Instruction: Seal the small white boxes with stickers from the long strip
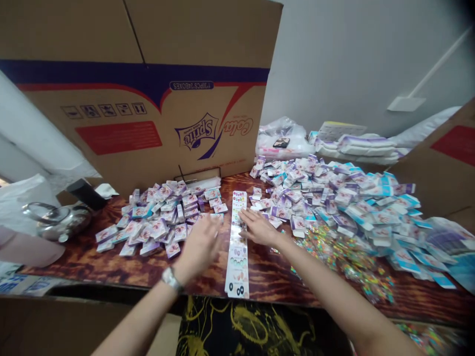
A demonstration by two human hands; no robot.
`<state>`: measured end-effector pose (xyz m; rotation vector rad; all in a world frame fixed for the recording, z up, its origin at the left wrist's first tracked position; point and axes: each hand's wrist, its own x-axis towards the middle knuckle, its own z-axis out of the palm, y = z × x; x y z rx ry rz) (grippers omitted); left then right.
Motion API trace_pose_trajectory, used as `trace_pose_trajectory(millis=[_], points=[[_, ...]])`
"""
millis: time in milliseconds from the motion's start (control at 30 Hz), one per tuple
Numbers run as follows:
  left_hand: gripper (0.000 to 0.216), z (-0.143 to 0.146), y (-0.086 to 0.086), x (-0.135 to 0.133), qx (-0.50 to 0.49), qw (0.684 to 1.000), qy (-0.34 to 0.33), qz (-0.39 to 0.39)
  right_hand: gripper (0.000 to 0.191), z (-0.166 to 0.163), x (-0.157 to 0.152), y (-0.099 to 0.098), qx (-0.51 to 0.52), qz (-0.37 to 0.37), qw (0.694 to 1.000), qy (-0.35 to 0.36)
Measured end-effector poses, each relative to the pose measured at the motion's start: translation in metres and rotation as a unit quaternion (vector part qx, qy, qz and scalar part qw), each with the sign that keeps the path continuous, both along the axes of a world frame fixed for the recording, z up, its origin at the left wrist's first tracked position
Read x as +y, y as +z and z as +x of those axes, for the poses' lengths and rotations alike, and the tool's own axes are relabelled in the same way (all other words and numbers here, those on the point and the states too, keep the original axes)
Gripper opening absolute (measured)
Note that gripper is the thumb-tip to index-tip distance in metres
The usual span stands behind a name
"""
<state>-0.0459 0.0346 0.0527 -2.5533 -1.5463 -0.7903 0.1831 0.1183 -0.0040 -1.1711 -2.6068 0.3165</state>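
A long white strip of stickers lies lengthwise on the brown wooden table, its near end hanging at the table's front edge. My right hand rests flat on the strip's right edge near its middle, fingers stretched out. My left hand, with a watch on the wrist, hovers just left of the strip, fingers spread and blurred by motion, holding nothing. A heap of small purple-and-white boxes lies to the left of my hands. A larger heap of similar boxes lies to the right.
A big upside-down cardboard carton stands at the back of the table. A metal kettle sits at the left. Colourful glittery packets lie right of my right arm. Another carton stands at the right, and plastic bags lie behind.
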Motion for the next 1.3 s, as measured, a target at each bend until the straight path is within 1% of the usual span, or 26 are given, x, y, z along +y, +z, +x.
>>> trace_pose_trajectory(millis=[33, 100, 133, 200, 267, 367, 433, 500, 533, 567, 600, 667, 700, 733, 767, 800, 833, 900, 967, 1033, 1100, 1167, 1200, 1233, 1267, 1300], points=[[0.038, 0.015, -0.018, -0.015, 0.016, 0.998, -0.034, -0.041, 0.061, -0.001, 0.0, -0.004, -0.018, -0.005, 1.0, 0.01], [0.039, 0.039, -0.049, -0.04, 0.039, 0.993, -0.064, -0.091, 0.061, -0.002, -0.002, -0.01, -0.049, -0.011, 0.998, 0.025], [0.04, 0.046, -0.061, -0.048, 0.043, 0.991, -0.064, -0.105, 0.059, -0.003, -0.003, -0.012, -0.058, -0.012, 0.998, 0.029], [0.041, 0.052, -0.075, -0.056, 0.046, 0.99, -0.058, -0.117, 0.054, -0.004, -0.007, -0.014, -0.059, -0.011, 0.998, 0.026], [0.041, 0.052, -0.078, -0.057, 0.047, 0.991, -0.05, -0.119, 0.048, -0.006, -0.01, -0.013, -0.054, -0.003, 0.998, 0.019], [0.041, 0.05, -0.073, -0.055, 0.028, 0.99, -0.052, -0.126, 0.035, -0.009, -0.014, -0.01, -0.038, 0.017, 0.999, 0.004], [0.039, 0.051, -0.065, -0.055, -0.031, 0.987, -0.057, -0.146, 0.026, -0.011, -0.016, -0.004, -0.026, 0.032, 0.999, -0.007], [0.036, 0.052, -0.055, -0.057, -0.148, 0.968, -0.036, -0.198, 0.024, -0.009, -0.021, 0.008, -0.013, 0.046, 0.999, -0.017], [0.037, 0.053, -0.049, -0.058, -0.229, 0.941, -0.015, -0.248, 0.024, -0.008, -0.025, 0.017, 0.003, 0.059, 0.998, -0.02], [0.043, 0.053, -0.042, -0.058, -0.321, 0.894, 0.008, -0.313, 0.025, -0.006, -0.032, 0.027, 0.026, 0.075, 0.997, -0.018], [0.05, 0.053, -0.034, -0.058, -0.417, 0.823, 0.025, -0.385, 0.025, -0.003, -0.042, 0.038, 0.056, 0.094, 0.994, -0.008], [0.061, 0.05, -0.02, -0.056, -0.584, 0.64, 0.019, -0.499, 0.028, 0.001, -0.066, 0.062, 0.117, 0.127, 0.984, 0.039], [0.063, 0.049, -0.014, -0.054, -0.646, 0.556, 0.001, -0.522, 0.03, 0.002, -0.081, 0.073, 0.125, 0.123, 0.981, 0.079], [0.06, 0.047, -0.009, -0.051, -0.692, 0.49, -0.015, -0.53, 0.03, 0.003, -0.096, 0.082, 0.129, 0.113, 0.977, 0.129], [0.055, 0.046, -0.006, -0.049, -0.723, 0.447, -0.023, -0.526, 0.03, 0.004, -0.11, 0.089, 0.117, 0.091, 0.973, 0.175], [0.048, 0.046, -0.004, -0.047, -0.742, 0.425, -0.02, -0.518, 0.03, 0.004, -0.122, 0.095, 0.106, 0.067, 0.969, 0.215], [0.041, 0.046, -0.004, -0.046, -0.752, 0.42, -0.006, -0.508, 0.03, 0.004, -0.131, 0.098, 0.107, 0.047, 0.965, 0.234], [0.034, 0.049, -0.006, -0.048, -0.745, 0.452, 0.022, -0.49, 0.03, 0.005, -0.139, 0.1, 0.138, 0.018, 0.969, 0.206], [0.04, 0.053, -0.009, -0.053, -0.711, 0.507, 0.018, -0.487, 0.028, 0.005, -0.134, 0.098, 0.197, 0.015, 0.974, 0.113], [0.052, 0.057, -0.01, -0.059, -0.663, 0.56, -0.014, -0.496, 0.025, 0.004, -0.121, 0.092, 0.24, 0.023, 0.97, 0.03], [0.056, 0.057, -0.009, -0.065, -0.601, 0.625, -0.055, -0.496, 0.024, 0.002, -0.108, 0.087, 0.256, 0.032, 0.966, -0.007], [0.047, 0.055, -0.007, -0.067, -0.523, 0.703, -0.084, -0.474, 0.024, 0.0, -0.099, 0.083, 0.253, 0.037, 0.967, -0.017], [0.042, 0.055, -0.005, -0.068, -0.49, 0.729, -0.091, -0.47, 0.025, -0.002, -0.097, 0.081, 0.251, 0.043, 0.967, -0.019], [0.039, 0.054, -0.004, -0.068, -0.471, 0.74, -0.09, -0.472, 0.025, -0.003, -0.097, 0.081, 0.25, 0.053, 0.967, -0.02], [0.036, 0.055, -0.004, -0.068, -0.471, 0.735, -0.084, -0.48, 0.026, -0.003, -0.097, 0.08, 0.249, 0.066, 0.966, -0.022], [0.035, 0.056, -0.004, -0.067, -0.491, 0.716, -0.075, -0.492, 0.027, -0.003, -0.1, 0.08, 0.247, 0.085, 0.965, -0.023]])
